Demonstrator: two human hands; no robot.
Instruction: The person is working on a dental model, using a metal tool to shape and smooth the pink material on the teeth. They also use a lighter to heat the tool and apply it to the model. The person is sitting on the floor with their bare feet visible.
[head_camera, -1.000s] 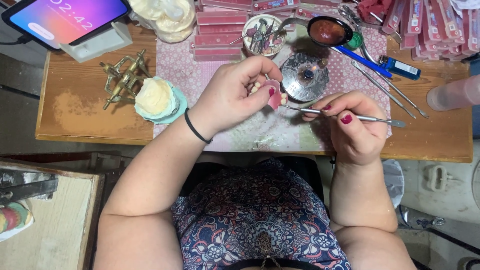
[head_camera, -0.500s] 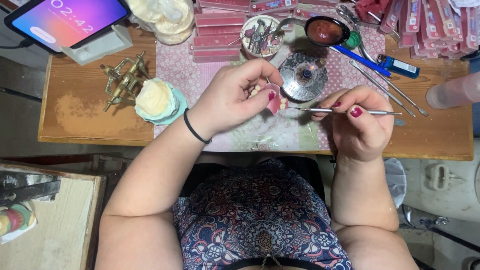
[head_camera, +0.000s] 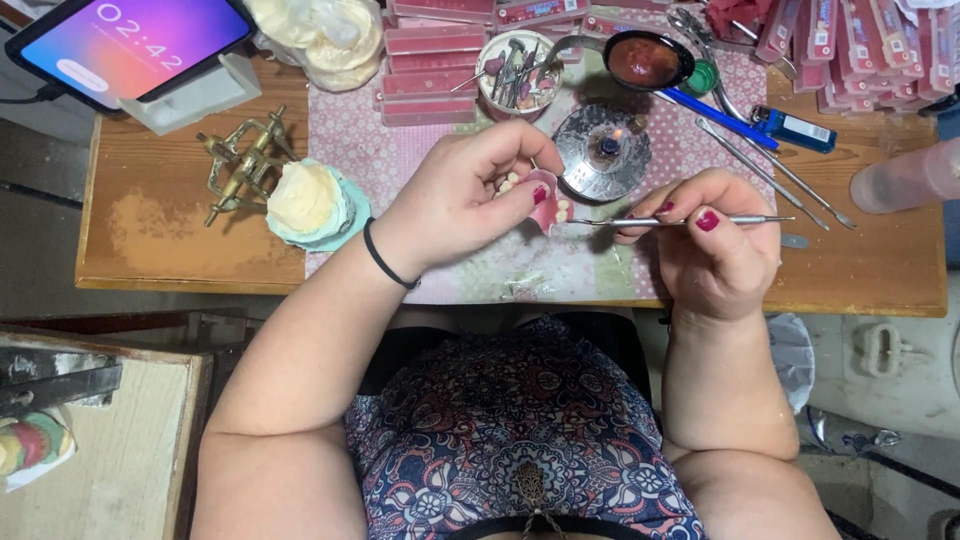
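Left hand (head_camera: 455, 195), near the frame's centre, pinches a pink wax denture base set with small pale teeth (head_camera: 545, 200) between thumb and fingers. Right hand (head_camera: 710, 245), just to its right, grips a thin silver metal carving tool (head_camera: 690, 220) lying level, its tip touching the denture's right edge. Just above them a small round metal burner (head_camera: 605, 150) shows a tiny flame on the pink patterned mat (head_camera: 400, 150).

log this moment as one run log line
left hand: holds pink denture piece | right hand: holds metal tool, tip at piece | lit burner behind
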